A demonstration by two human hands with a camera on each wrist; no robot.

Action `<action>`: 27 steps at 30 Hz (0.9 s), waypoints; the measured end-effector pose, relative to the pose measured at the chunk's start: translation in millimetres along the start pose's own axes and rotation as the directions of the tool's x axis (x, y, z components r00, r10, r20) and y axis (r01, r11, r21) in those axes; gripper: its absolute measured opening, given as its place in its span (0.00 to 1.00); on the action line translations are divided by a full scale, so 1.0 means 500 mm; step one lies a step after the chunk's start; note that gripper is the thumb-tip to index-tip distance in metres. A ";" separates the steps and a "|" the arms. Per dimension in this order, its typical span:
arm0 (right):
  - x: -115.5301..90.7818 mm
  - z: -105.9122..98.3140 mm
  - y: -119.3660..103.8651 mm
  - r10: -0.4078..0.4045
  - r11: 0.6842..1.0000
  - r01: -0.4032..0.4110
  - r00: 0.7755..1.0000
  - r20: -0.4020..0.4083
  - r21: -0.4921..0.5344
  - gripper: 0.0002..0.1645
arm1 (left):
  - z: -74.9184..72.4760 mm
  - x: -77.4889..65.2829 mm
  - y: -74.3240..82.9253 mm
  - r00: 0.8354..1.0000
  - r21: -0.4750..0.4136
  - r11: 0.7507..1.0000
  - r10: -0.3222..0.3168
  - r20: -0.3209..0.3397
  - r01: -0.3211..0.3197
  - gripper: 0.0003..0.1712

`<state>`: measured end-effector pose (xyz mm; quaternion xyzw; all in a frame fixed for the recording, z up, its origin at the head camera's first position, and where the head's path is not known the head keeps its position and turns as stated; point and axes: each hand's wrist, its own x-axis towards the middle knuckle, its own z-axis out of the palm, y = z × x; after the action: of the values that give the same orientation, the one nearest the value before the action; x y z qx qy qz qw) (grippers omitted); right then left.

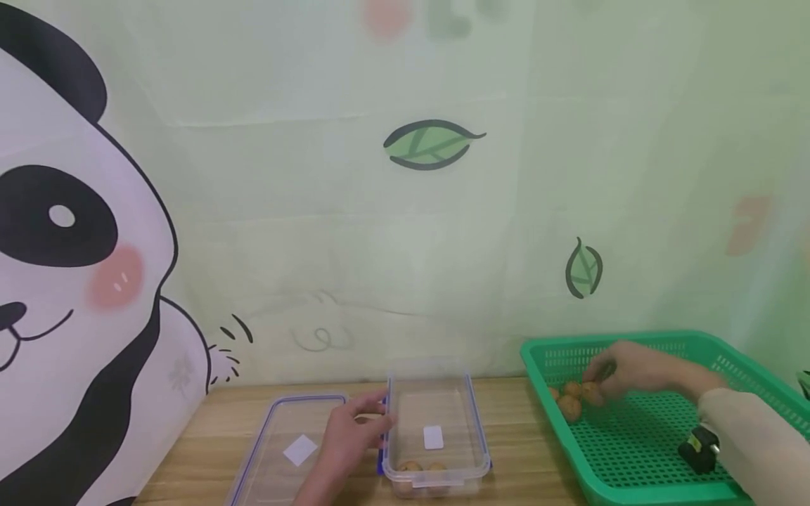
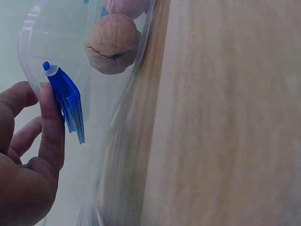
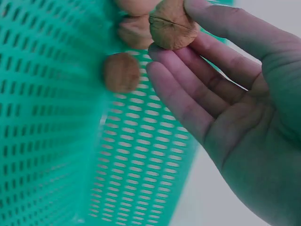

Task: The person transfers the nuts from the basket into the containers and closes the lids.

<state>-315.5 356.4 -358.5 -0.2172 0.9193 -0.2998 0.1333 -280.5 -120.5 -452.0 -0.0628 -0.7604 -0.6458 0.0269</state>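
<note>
My right hand (image 1: 639,369) reaches into a green plastic basket (image 1: 633,450). It pinches a walnut (image 3: 170,28) between thumb and fingertips, over the basket's corner. More walnuts (image 3: 121,73) lie against the basket's left wall, close by. My left hand (image 1: 351,436) is at the left side of a clear plastic box (image 1: 436,400), its thumb and finger touching the rim beside a hanging blue latch (image 2: 68,101). A few walnuts (image 2: 113,44) sit inside the box at its near end.
Left of the box, a clear lid (image 1: 266,457) with a blue seal and a white label lies on the wooden table (image 1: 512,436). Behind stands a pale green backdrop (image 1: 354,267) with a printed panda and leaves. A small black device (image 1: 699,450) is at the right wrist.
</note>
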 end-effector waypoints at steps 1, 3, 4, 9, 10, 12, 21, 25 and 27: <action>-0.003 -0.006 -0.007 -0.011 1.000 0.011 1.000 -0.014 -0.002 0.18 | 0.000 -0.001 0.000 1.000 -0.002 1.000 0.001 0.000 -0.001 0.31; -0.006 -0.014 -0.023 -0.034 0.999 0.034 0.998 -0.048 -0.013 0.18 | -0.001 -0.002 -0.001 1.000 -0.004 1.000 0.004 0.000 -0.004 0.30; -0.007 -0.018 -0.032 -0.043 0.999 0.042 0.997 -0.066 -0.018 0.18 | -0.002 -0.002 -0.001 1.000 -0.004 1.000 0.005 0.000 -0.005 0.30; -0.009 -0.022 -0.081 -0.080 0.996 0.074 0.982 -0.170 -0.043 0.21 | -0.004 -0.003 -0.001 1.000 -0.005 1.000 0.005 0.000 -0.005 0.30; -0.009 -0.021 -0.093 -0.085 0.996 0.077 0.977 -0.195 -0.052 0.22 | -0.004 -0.003 -0.001 1.000 -0.006 1.000 0.005 -0.001 -0.005 0.31; -0.010 -0.019 -0.117 -0.095 0.994 0.081 0.966 -0.241 -0.067 0.23 | -0.004 -0.003 -0.001 1.000 -0.008 1.000 0.005 0.000 -0.005 0.31; -0.021 0.005 -0.222 -0.192 0.981 0.166 0.900 -0.392 -0.100 0.24 | 0.001 -0.001 -0.005 1.000 -0.003 1.000 -0.005 0.003 0.005 0.30; -0.024 0.027 -0.262 -0.222 0.974 0.216 0.863 -0.453 -0.066 0.23 | 0.001 0.000 -0.006 1.000 -0.013 1.000 -0.003 0.003 0.003 0.30; -0.025 0.040 -0.277 -0.239 0.968 0.249 0.847 -0.475 -0.043 0.22 | 0.001 -0.001 -0.004 1.000 -0.018 1.000 -0.004 0.003 0.004 0.31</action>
<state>-253.0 251.9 -288.5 -0.2502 0.8857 -0.3675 -0.1338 -280.3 -120.6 -454.0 -0.0624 -0.7548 -0.6525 0.0238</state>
